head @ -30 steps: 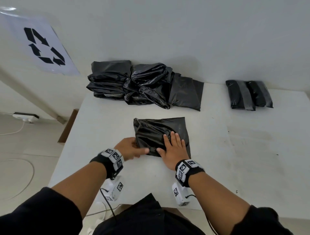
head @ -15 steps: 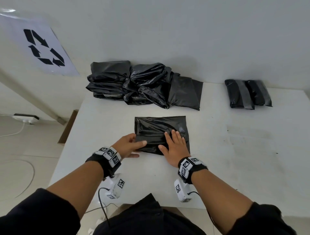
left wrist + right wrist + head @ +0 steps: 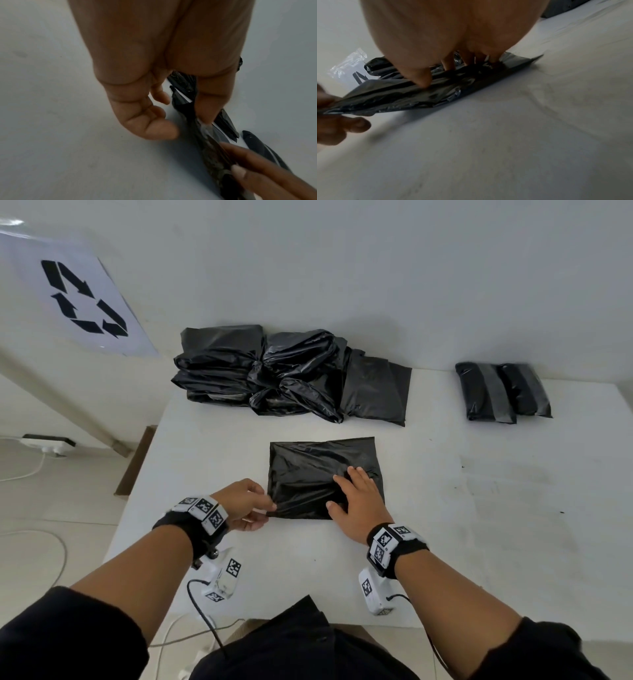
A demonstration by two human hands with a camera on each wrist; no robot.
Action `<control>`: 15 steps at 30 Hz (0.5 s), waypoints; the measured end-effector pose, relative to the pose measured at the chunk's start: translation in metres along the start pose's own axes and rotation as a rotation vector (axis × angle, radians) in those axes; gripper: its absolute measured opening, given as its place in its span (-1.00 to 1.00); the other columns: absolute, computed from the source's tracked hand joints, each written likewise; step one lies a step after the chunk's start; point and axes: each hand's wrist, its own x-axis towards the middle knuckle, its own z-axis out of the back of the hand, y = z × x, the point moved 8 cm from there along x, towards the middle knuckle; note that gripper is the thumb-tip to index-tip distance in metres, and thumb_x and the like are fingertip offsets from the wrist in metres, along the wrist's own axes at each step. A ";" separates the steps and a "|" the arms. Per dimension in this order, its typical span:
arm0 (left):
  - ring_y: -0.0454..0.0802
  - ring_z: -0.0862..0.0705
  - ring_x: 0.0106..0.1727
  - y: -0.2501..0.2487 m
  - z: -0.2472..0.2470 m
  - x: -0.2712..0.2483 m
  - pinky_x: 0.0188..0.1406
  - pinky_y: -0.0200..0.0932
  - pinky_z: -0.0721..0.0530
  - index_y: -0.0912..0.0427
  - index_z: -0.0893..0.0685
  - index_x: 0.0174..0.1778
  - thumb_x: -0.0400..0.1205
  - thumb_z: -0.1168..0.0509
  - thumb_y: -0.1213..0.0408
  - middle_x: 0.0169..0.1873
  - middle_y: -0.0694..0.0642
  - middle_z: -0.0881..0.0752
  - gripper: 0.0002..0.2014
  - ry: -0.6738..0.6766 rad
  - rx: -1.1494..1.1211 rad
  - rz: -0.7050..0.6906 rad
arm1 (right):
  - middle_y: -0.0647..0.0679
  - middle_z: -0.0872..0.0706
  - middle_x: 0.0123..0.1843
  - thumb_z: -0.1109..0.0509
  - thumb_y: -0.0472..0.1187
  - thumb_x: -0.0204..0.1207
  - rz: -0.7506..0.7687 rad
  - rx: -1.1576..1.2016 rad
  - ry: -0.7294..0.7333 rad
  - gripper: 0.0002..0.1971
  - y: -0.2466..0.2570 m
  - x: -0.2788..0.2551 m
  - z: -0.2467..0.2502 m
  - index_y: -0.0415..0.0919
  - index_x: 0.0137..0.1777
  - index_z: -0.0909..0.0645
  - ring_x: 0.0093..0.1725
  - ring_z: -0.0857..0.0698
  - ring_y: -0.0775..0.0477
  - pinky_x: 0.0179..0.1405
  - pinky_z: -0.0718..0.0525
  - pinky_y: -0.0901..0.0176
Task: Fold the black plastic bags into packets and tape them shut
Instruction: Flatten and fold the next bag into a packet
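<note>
White tabletop (image 3: 445, 542), plain wall behind. Flat folded black plastic bag (image 3: 318, 470) at frame centre. Left hand (image 3: 239, 503) pinches its lower-left corner, lifting it slightly; right hand (image 3: 358, 503) presses flat, fingers spread. Film looks thin, light, slippery, crumples easily; best gripped at corners or edges while pinned.

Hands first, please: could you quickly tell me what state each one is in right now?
Left hand: pinches the near left corner of the black bag.
Right hand: open, fingers pressing flat on the bag.
</note>
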 end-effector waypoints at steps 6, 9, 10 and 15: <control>0.11 -0.75 -0.25 -0.013 0.004 0.013 -0.41 -0.11 -0.75 0.20 -0.37 0.31 0.46 -0.58 0.08 0.07 0.32 -0.69 -0.35 -0.277 0.087 -0.074 | -0.13 -0.07 0.77 0.02 0.26 0.69 -0.075 -0.208 0.009 -0.38 0.003 -0.002 -0.010 0.06 0.71 -0.20 0.75 0.07 -0.17 0.70 0.09 -0.20; 0.15 -0.74 -0.29 -0.007 0.003 0.017 -0.40 -0.10 -0.77 0.15 -0.38 0.35 0.45 -0.55 0.36 0.04 0.35 -0.69 -0.38 -0.302 0.264 -0.036 | -0.11 0.00 0.78 -0.11 0.15 0.71 -0.051 -0.194 0.041 -0.40 0.001 -0.003 -0.012 0.06 0.72 -0.16 0.75 0.11 -0.15 0.71 0.11 -0.18; 0.19 -0.77 -0.26 -0.002 0.001 0.017 -0.35 -0.08 -0.79 0.17 -0.38 0.36 0.45 -0.51 0.43 0.05 0.36 -0.70 -0.39 -0.257 0.228 0.000 | -0.10 0.00 0.78 -0.15 0.11 0.71 -0.042 -0.188 0.049 -0.41 -0.001 -0.002 -0.011 0.05 0.72 -0.17 0.75 0.11 -0.15 0.71 0.11 -0.18; 0.17 -0.74 -0.10 -0.022 0.034 0.013 -0.15 -0.02 -0.75 0.11 -0.41 0.23 0.51 -0.40 0.26 0.03 0.24 -0.69 -0.58 -0.447 0.441 -0.145 | -0.19 -0.51 0.52 -0.20 -0.01 0.57 -0.008 -0.155 -0.124 -0.53 0.006 -0.003 0.012 -0.08 0.44 -0.58 0.53 -0.44 -0.30 0.47 -0.44 -0.23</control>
